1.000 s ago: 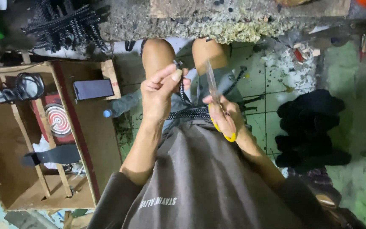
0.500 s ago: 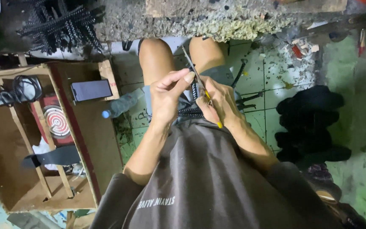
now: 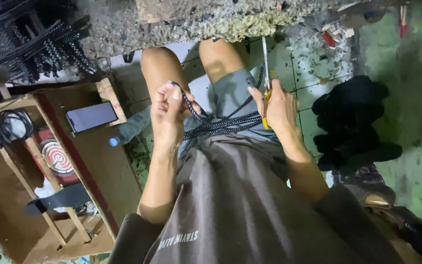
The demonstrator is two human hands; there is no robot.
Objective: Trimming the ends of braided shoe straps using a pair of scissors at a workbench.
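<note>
Hands have parted above green tiled floor [image 3: 313, 68], wooden crate [image 3: 108, 161] alongside.

Braided black cord [image 3: 221, 126]: woven textile, matt. Scissors [image 3: 265, 73]: shiny metal blades, yellow plastic handle. Wooden crate [image 3: 50, 195]: raw rough wood. Phone [image 3: 92, 116]: glossy glass.

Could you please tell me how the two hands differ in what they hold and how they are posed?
The left hand pinches a black braided cord, while the right hand grips yellow-handled scissors. The left hand is curled with fingers bunched at the cord's end; the right hand sits flatter, its scissor blades pointing away from the body. Both hands are bare and raised above the lap, and the cord runs between them.
</note>
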